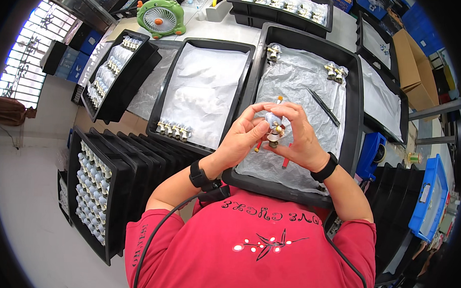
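Both of my hands are raised over the large black tray [354, 148] in front of me, closed around one small figurine [274, 122] with a pale blue head and a whitish body. My left hand [246, 134] pinches it from the left, while the fingers of my right hand [302, 139] curl round its right side and base. An orange tip [280, 98] pokes up above the fingers; I cannot tell what it belongs to. Below the hands show a red stick [258, 146] and a red strip-like piece [286, 158]. On the tray's paper lies a black pen-like tool [323, 107].
A figurine [273, 52] and a pair of figurines [334, 72] stand in the same tray. Left of it, another paper-lined tray [204, 82] holds a short row. Stacked trays [112, 190] rise at lower left. A green fan [160, 17] stands at the back; a cardboard box [415, 74], far right.
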The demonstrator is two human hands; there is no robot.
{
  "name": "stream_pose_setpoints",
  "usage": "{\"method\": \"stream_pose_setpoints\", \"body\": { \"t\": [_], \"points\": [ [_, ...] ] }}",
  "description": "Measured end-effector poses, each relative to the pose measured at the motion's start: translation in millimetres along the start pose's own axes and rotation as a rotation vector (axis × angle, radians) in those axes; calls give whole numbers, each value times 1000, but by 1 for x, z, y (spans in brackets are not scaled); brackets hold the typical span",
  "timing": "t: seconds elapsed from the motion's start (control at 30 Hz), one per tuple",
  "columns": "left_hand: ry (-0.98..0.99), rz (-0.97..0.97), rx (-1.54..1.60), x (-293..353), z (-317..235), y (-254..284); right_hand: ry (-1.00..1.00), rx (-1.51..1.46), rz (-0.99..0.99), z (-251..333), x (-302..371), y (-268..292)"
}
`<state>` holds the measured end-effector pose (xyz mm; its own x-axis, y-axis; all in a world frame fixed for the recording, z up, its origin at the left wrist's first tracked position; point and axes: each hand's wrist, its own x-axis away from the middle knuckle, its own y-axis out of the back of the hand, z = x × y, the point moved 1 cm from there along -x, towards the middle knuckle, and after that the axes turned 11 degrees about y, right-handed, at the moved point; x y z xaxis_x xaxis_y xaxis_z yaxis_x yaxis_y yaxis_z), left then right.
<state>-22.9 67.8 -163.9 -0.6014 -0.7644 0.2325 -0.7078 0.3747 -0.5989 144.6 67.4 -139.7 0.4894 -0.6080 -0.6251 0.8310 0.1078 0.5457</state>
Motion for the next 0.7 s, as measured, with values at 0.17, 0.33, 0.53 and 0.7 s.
{"method": "stream_pose_setpoints", "body": {
  "t": [0.17,0.33,0.53,0.7],
  "points": [
    [1,8,-32,0,-1,0,-39,-19,37,-1,1,-2],
    [10,36,3,1,-3,1,-75,-51,52,-1,1,-1],
    [93,102,146,0,-3,2,-138,-142,-5,0,1,-2],
    [-73,-74,-263,2,0,-3,-20,16,29,-1,-1,-1]
  ]
}}
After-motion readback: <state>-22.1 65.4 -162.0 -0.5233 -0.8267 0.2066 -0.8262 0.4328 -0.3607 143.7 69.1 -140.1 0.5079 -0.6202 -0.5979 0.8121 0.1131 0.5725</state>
